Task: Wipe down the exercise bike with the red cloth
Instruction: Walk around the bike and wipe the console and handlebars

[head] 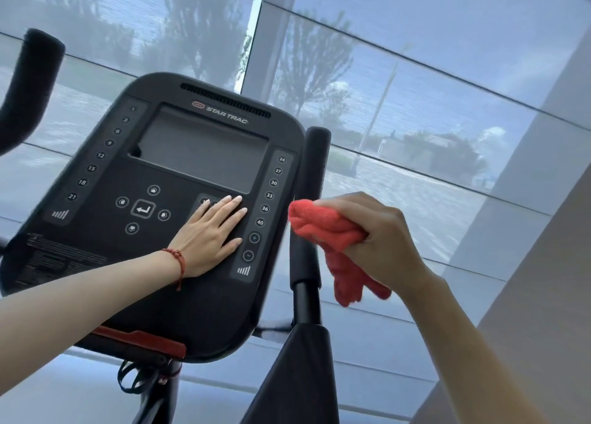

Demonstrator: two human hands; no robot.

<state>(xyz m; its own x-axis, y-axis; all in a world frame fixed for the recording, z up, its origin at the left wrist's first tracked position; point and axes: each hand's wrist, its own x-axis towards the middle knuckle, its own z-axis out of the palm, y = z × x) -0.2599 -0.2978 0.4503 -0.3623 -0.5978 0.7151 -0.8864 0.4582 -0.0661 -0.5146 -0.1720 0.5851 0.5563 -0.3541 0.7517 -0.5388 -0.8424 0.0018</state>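
The left hand (209,235) lies open and flat on the exercise bike's console (96,174), near its right edge; the right hand (377,238) grips the bunched red cloth (329,231) beside the right handlebar (308,257).

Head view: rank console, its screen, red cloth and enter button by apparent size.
1. Console
2. Screen
3. Red cloth, bunched in the right hand and nearer the camera, so its true size against the screen is unsure
4. Enter button

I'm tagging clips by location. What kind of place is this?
Probably a gym or fitness room: a Star Trac console with numbered level buttons, padded handlebars, and big shaded windows facing a street.
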